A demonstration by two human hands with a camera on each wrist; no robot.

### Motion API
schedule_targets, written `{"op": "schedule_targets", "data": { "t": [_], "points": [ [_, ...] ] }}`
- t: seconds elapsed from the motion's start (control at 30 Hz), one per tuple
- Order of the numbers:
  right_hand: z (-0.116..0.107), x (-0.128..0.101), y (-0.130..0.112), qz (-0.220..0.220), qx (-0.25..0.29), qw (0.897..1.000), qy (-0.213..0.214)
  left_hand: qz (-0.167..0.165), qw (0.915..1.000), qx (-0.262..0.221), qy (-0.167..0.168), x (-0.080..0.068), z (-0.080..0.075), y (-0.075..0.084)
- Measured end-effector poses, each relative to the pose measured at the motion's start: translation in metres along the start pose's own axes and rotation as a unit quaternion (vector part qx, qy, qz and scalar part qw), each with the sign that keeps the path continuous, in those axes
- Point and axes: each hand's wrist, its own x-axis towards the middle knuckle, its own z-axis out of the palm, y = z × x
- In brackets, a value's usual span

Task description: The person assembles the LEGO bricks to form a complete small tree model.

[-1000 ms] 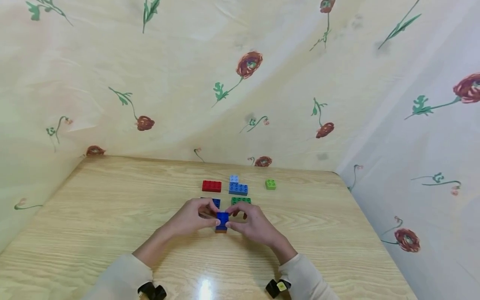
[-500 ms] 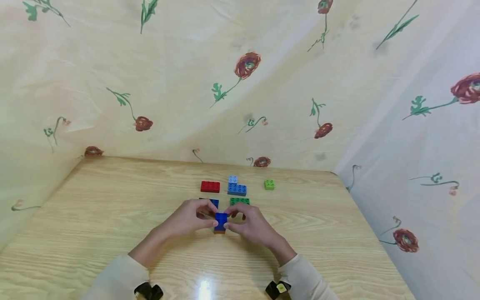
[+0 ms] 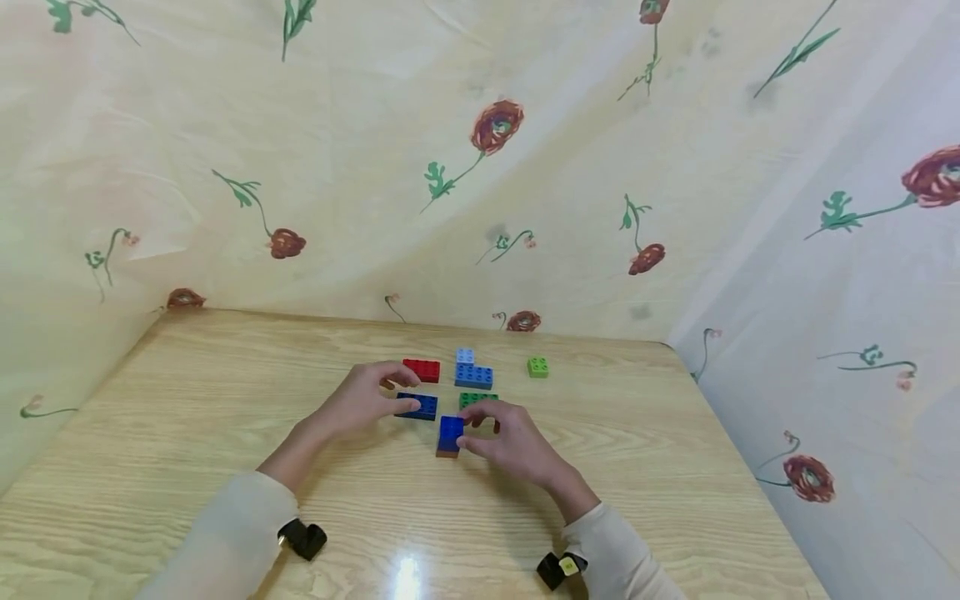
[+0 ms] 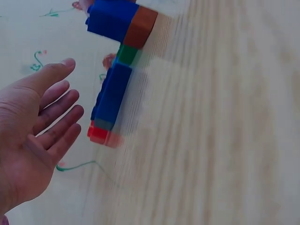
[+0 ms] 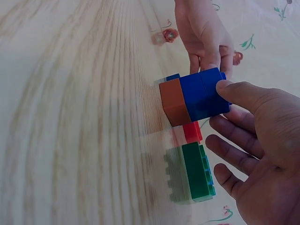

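A small upright stack of blue bricks on an orange-brown brick [image 3: 450,434] stands on the table. My right hand [image 3: 519,443] pinches its upper blue part; in the right wrist view the thumb lies against the blue bricks [image 5: 202,96]. My left hand [image 3: 362,402] is apart from the stack, by the dark blue brick [image 3: 427,407], with its thumb over that brick's left part. In the left wrist view the left hand [image 4: 30,129] has its fingers extended and holds nothing. Behind the right fingers lies a green brick [image 3: 477,400], partly covered.
Farther back lie a red brick [image 3: 422,370] and a blue brick [image 3: 474,378] with a light blue one [image 3: 465,357] at its back left. A lime green brick [image 3: 537,367] sits to their right. Flower-patterned cloth [image 3: 360,183] rises behind the wooden table [image 3: 637,467].
My left hand has let go of the stack and moved forward and left to the dark blue brick. The stack has shifted slightly right, still in my right hand.
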Motion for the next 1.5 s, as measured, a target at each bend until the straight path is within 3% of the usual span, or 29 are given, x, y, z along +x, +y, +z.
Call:
{"op": "schedule_targets", "data": {
  "t": [0.2,0.63,1.13,1.5],
  "points": [
    [0.0,0.001,0.002,-0.003,-0.004,1.0,0.002,-0.013,0.9998,-0.004,-0.011,0.008,-0.001,-0.008],
    [0.0,0.001,0.005,-0.012,-0.005,1.0,-0.003,-0.028,0.9991,0.022,-0.025,0.007,0.01,-0.016],
    [0.0,0.002,0.003,-0.014,-0.006,1.0,-0.006,-0.037,0.9982,0.048,0.004,0.004,0.013,-0.012],
    [0.0,0.004,0.002,-0.02,-0.003,1.0,-0.001,-0.006,0.9995,0.021,0.022,-0.008,0.003,0.006]
  ]
}}
